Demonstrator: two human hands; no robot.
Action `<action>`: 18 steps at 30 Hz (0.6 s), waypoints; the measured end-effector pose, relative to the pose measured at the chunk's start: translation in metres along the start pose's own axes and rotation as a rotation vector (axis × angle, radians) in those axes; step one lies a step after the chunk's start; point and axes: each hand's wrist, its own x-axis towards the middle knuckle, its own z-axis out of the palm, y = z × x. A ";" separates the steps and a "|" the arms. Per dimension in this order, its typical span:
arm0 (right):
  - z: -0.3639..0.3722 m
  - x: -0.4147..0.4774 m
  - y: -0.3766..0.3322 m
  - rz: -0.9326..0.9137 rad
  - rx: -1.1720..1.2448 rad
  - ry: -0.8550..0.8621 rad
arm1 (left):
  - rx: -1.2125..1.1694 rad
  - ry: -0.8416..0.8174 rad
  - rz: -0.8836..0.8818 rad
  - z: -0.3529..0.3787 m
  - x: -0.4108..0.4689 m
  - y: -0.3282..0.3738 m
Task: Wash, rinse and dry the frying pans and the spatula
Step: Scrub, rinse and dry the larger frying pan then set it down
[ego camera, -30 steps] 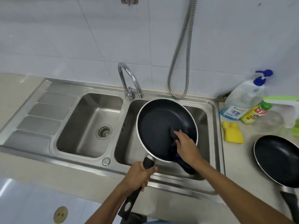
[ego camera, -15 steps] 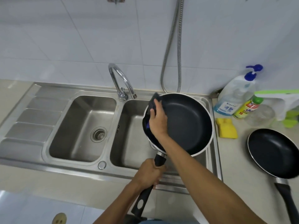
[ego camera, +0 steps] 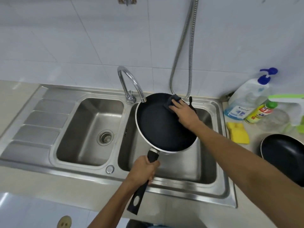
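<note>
Wiping large black non-stick frying pan [ego camera: 162, 127] over right steel sink basin [ego camera: 209, 163]; left hand [ego camera: 143, 169] clenched on handle nearside, right hand [ego camera: 184, 111] pressing dark cloth [ego camera: 171, 102] at far rim

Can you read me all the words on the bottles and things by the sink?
"Kosso": on the blue label of the clear pump bottle with the blue top.
Yellow bottle with the green cap: it has a red and white label, but the letters are too blurred to read.
Frying pans, yellow sponge, sink: no words visible.
</note>
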 end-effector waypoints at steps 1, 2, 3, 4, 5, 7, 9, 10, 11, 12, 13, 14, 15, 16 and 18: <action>-0.002 -0.008 0.006 -0.020 -0.036 -0.023 | -0.021 0.013 0.000 -0.008 0.001 0.000; -0.002 -0.018 0.005 -0.021 -0.025 -0.026 | -0.033 0.015 0.004 -0.014 0.003 -0.001; 0.000 -0.031 0.000 0.002 0.026 -0.028 | -0.041 0.012 0.007 -0.018 0.003 -0.003; 0.004 -0.045 -0.009 0.043 0.101 -0.039 | -0.051 0.007 0.004 -0.020 0.003 -0.005; 0.009 -0.061 -0.019 0.089 0.181 -0.065 | -0.061 0.008 -0.002 -0.020 0.004 -0.007; 0.015 -0.089 -0.045 0.123 0.351 -0.134 | -0.063 0.016 -0.021 -0.017 0.005 -0.012; 0.016 -0.106 -0.077 0.047 0.524 -0.234 | -0.045 0.013 -0.037 -0.014 0.006 -0.017; 0.015 -0.107 -0.094 0.008 0.612 -0.268 | -0.035 -0.005 -0.049 -0.012 0.005 -0.019; 0.014 -0.105 -0.108 0.002 0.703 -0.273 | -0.032 -0.033 -0.061 -0.010 0.003 -0.022; 0.012 -0.101 -0.121 0.027 0.796 -0.249 | -0.030 -0.062 -0.070 -0.006 0.001 -0.024; 0.011 -0.096 -0.132 0.076 0.889 -0.207 | -0.024 -0.089 -0.075 -0.003 -0.001 -0.025; 0.010 -0.092 -0.141 0.134 0.954 -0.158 | -0.013 -0.106 -0.079 -0.001 -0.003 -0.024; 0.009 -0.088 -0.148 0.177 0.970 -0.114 | -0.002 -0.111 -0.082 0.002 -0.003 -0.023; 0.010 -0.085 -0.153 0.191 0.948 -0.086 | 0.001 -0.109 -0.083 0.003 -0.004 -0.021; 0.010 -0.081 -0.157 0.159 0.897 -0.072 | -0.012 -0.095 -0.083 0.003 -0.003 -0.017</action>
